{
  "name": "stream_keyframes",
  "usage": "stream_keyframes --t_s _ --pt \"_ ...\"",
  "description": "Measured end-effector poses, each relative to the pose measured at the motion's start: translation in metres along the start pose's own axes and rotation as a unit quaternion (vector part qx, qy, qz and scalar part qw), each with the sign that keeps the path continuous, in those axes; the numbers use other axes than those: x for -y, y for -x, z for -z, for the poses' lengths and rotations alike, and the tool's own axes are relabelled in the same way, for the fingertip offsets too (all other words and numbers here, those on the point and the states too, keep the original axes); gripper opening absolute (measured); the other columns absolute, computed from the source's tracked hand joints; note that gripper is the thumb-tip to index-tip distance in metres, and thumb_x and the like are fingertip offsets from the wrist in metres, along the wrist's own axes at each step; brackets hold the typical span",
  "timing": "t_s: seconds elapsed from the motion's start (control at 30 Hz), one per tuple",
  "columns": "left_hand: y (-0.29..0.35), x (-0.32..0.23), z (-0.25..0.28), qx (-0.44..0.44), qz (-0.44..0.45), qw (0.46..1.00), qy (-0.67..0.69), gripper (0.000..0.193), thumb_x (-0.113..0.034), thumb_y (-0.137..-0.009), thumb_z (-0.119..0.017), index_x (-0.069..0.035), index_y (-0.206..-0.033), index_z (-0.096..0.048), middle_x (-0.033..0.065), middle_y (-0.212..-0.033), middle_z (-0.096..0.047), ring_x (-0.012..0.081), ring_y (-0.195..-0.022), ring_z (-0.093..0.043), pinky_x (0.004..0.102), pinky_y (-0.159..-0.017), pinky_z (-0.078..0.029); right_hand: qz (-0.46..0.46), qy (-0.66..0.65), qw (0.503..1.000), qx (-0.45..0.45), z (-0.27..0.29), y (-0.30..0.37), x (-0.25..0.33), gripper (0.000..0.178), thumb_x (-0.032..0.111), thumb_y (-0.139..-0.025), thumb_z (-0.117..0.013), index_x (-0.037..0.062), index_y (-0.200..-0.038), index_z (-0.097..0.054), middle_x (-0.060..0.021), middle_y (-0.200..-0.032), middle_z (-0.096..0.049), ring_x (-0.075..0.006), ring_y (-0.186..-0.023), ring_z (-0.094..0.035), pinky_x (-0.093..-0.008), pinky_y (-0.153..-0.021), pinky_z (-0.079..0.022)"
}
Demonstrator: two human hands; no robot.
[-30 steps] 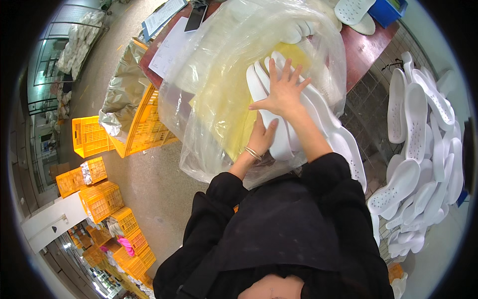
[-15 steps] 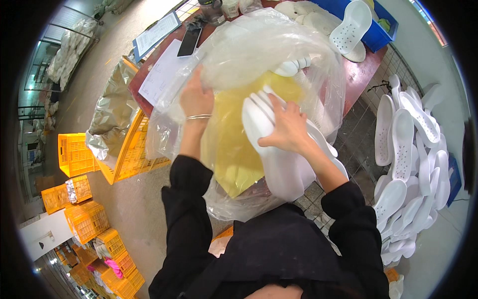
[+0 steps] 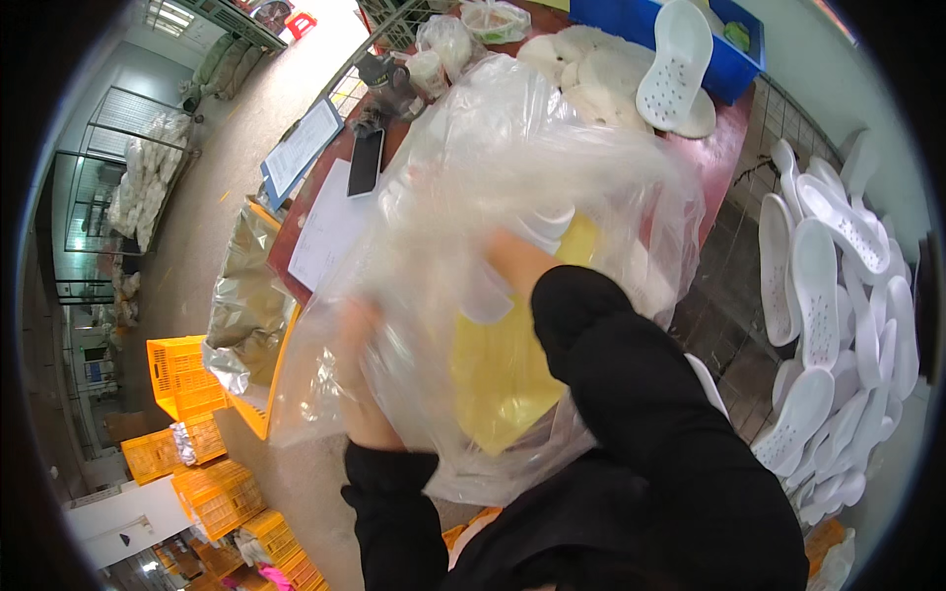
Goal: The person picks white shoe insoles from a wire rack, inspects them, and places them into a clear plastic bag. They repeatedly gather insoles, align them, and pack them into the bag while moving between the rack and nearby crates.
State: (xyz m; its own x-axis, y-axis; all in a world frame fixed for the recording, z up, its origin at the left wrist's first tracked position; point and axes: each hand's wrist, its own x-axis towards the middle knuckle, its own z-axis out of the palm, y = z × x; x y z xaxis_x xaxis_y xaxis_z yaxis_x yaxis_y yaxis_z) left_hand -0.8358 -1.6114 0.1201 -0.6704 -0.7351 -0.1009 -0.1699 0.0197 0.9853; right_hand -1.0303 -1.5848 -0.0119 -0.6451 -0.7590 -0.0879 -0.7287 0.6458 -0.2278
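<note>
A large clear plastic bag (image 3: pixel 394 295) lies spread over the table, its mouth toward me. Inside it is a yellow sheet (image 3: pixel 503 379). My right hand (image 3: pixel 514 258) reaches into the bag, beside white shoe insoles (image 3: pixel 487 298) seen through the film; plastic hides its fingers, so its grip on them cannot be made out. My left hand (image 3: pixel 359 330) is at the bag's left side, behind the film, its fingers smeared by motion.
White insoles (image 3: pixel 816 291) are heaped at the right by the wall. On the dark red table (image 3: pixel 724 163) are a blue bin (image 3: pixel 631 18), a phone (image 3: pixel 365 163), paper (image 3: pixel 320 231), a clipboard (image 3: pixel 301 148) and round pale pads (image 3: pixel 601 74). Orange crates (image 3: pixel 187 374) stand at left.
My right hand has moved forward and left into the bag with the white insoles. My left hand has come lower and nearer, and the film now covers it. The view has shifted.
</note>
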Motion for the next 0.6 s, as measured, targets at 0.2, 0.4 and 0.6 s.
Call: stream_keyframes --t_s 0.2,0.4,0.6 --pt "0.016 -0.004 0.02 0.001 -0.055 0.983 -0.175 0.033 -0.028 -0.095 -0.052 0.0 -0.109 -0.062 0.0111 -0.103 -0.064 0.0176 -0.099 -0.062 0.0297 -0.082 -0.048 0.261 -0.041 0.96 0.095 -0.008 0.188 -0.05 0.072 0.036 -0.071 -0.072 0.0033 -0.131 -0.049 -0.0227 -0.14 -0.04 -0.0361 -0.132 -0.036 -0.0582 -0.109 -0.024" --pt "0.028 0.145 -0.034 0.106 0.145 0.979 -0.098 0.057 -0.034 -0.09 -0.064 0.005 -0.126 -0.045 0.0137 -0.1 -0.063 0.0186 -0.089 -0.064 0.027 -0.072 -0.053 0.378 -0.059 0.923 0.03 -0.114 0.32 -0.073 0.025 0.016 -0.074 -0.058 0.0082 -0.097 -0.062 -0.0089 -0.096 -0.06 -0.0252 -0.106 -0.056 -0.0505 -0.108 -0.03" --pt "0.018 0.198 -0.079 0.086 0.106 0.99 -0.02 0.057 -0.03 -0.09 -0.066 0.012 -0.119 -0.041 0.0153 -0.095 -0.062 0.0208 -0.081 -0.065 0.0277 -0.072 -0.054 0.137 -0.239 0.961 0.009 -0.124 0.387 -0.06 0.013 0.01 -0.072 -0.056 0.0084 -0.085 -0.058 -0.0087 -0.085 -0.059 -0.0262 -0.093 -0.058 -0.0455 -0.101 -0.037"
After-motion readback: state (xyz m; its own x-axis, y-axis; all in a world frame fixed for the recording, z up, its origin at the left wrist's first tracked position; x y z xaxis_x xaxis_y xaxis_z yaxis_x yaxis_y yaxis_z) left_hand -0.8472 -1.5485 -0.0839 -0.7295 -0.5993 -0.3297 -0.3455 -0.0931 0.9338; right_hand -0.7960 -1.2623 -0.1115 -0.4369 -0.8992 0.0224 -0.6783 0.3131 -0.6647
